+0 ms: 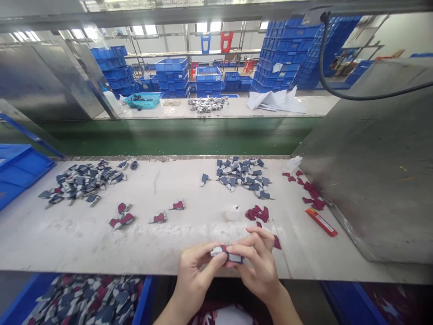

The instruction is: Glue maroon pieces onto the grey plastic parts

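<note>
A small part [234,257] in grey, dark blue and dark red is held between both hands just over the table's front edge. My left hand [199,266] pinches its left end with thumb and fingers. On its right side, the fingers of my right hand [257,262] close round it. Loose dark red pieces [257,213] lie just beyond my right hand, beside a small clear container [232,212]. Farther back is a pile of blue and grey parts [241,175]. Several red and grey parts [158,217] lie to the left.
Another pile of parts [83,180] lies at the left. A red and yellow packet [321,222] and more red pieces [313,192] are at the right by a metal panel [379,162]. Below the table's left front is a full blue bin [146,298]. A green belt [169,135] runs behind.
</note>
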A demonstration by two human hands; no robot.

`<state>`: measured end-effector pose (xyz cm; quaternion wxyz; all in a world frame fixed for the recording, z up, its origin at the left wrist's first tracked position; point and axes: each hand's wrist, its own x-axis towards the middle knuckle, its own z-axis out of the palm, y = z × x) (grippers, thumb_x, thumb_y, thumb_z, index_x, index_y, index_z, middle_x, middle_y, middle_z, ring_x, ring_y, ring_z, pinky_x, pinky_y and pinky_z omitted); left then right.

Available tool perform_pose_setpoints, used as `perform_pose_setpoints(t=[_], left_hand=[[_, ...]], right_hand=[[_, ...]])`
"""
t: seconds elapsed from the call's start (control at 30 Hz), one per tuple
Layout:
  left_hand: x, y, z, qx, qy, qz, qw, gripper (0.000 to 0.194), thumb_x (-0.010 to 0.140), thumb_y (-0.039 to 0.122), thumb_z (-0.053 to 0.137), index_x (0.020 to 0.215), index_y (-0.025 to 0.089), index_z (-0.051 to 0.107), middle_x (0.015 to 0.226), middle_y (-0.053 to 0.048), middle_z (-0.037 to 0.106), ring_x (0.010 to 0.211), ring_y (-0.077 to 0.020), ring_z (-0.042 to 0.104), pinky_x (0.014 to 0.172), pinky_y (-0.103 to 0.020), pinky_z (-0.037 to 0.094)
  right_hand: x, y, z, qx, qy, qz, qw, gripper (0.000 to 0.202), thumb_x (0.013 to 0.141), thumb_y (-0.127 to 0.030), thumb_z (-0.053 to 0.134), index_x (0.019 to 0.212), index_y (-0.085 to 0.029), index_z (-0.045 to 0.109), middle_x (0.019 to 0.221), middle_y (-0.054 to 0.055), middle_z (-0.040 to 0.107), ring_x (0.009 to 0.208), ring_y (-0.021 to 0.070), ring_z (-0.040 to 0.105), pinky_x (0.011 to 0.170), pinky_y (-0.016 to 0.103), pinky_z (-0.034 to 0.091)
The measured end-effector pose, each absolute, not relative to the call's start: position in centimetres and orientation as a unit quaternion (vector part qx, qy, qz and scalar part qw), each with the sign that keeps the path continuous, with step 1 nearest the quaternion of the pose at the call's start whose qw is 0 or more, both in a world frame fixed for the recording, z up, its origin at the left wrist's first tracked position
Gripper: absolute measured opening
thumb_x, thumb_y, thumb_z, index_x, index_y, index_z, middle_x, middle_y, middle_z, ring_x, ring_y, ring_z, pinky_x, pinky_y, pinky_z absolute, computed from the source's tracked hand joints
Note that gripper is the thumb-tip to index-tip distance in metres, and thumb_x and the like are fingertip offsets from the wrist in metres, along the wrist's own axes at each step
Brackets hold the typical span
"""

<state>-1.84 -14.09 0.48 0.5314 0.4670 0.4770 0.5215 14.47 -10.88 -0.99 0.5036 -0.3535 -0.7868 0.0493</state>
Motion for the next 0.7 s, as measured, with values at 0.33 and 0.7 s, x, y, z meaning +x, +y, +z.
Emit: perform_pose_setpoints(t=[0.33,0.7], left_hand=[[-3.1,-13.3,-0.5,0.487,0.501,0.529,0.482,0.018,0.084,0.029,0.074,0.099,0.024,0.081,0.094,-0.006,0.079,0.084,-0.0205,0.075,0.073,-0.024,0.062],[-6.0,-11.9,-2.3,0.410,0.547,0.481,0.550,0.033,0.064,0.037,0.088,0.088,0.016,0.082,0.091,-0.011,0.081,0.085,-0.0284,0.077,0.078,-0.035,0.065]], right_hand=[[14.3,-11.3,-2.4,-0.422,-0.710,0.184,0.533,0.056,0.092,-0.051,0.061,0.140,-0.024,0.050,0.110,0.010,0.067,0.107,0.0259,0.058,0.083,0.039,0.054],[10.8,-11.6,-4.4,-0.413,-0.621,0.429,0.509,0.026,0.094,-0.024,0.060,0.118,-0.026,0.070,0.083,0.002,0.066,0.078,0.0163,0.066,0.072,0.028,0.059]])
